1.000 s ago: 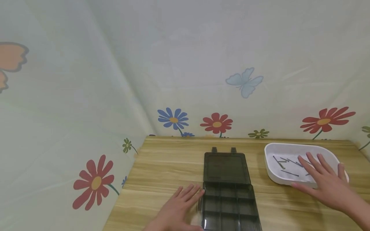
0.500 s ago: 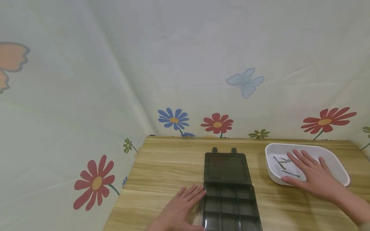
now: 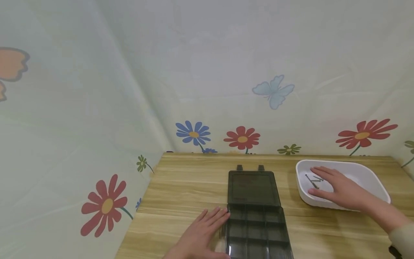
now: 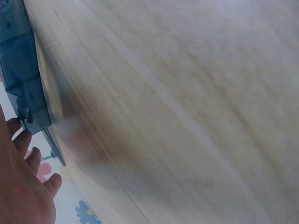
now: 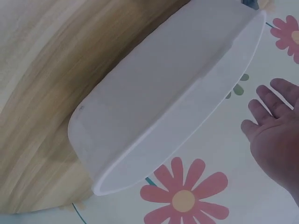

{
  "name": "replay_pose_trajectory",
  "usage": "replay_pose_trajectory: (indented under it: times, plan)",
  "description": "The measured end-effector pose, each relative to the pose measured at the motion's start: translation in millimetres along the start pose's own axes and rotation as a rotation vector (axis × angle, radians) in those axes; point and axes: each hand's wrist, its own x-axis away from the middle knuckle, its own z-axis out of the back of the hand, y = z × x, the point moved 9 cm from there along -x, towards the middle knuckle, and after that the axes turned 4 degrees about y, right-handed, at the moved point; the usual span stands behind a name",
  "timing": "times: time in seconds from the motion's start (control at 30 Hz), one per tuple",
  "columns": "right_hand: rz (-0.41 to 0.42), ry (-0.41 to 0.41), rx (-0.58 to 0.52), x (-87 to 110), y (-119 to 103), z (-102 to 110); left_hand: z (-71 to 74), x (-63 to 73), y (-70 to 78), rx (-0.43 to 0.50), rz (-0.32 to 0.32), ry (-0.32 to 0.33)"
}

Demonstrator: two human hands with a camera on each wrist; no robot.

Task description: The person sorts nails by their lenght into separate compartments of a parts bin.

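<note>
A dark see-through compartment box (image 3: pixel 257 230) lies on the table with its lid (image 3: pixel 253 187) folded back flat behind it. My left hand (image 3: pixel 200 233) rests at the box's left side, fingers extended with the tips at its edge. In the left wrist view, the fingers (image 4: pixel 33 158) sit right by the box (image 4: pixel 23 70). Over the white tray (image 3: pixel 372 174) hovers my right hand (image 3: pixel 344 189), fingers extended toward the left end and thumb apart. Several thin screws or nails (image 3: pixel 314 182) lie in the tray near those fingertips; the hand hides part of the tray floor.
The wood-grain table (image 3: pixel 184 187) ends at the back against a curtain (image 3: pixel 210 72) printed with flowers and butterflies. Another side of the curtain runs along the table's left edge. In the right wrist view the tray's tall side wall (image 5: pixel 135 88) shows.
My right hand has moved left across the tray, from its right part to above the screws or nails at the left end, covering some of them. The left hand has barely moved.
</note>
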Motion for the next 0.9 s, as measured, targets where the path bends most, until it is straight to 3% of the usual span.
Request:
replay_pose_trajectory:
  times: [0.5,0.9]
  plan:
    - [0.061,0.016,0.028,-21.1,14,-3,-2.8,1.2,-1.4,0.007,0.021,-0.044]
    - [0.084,-0.022,0.051,-31.7,31,-11,0.4,-0.5,1.1,-0.041,-0.005,-0.011]
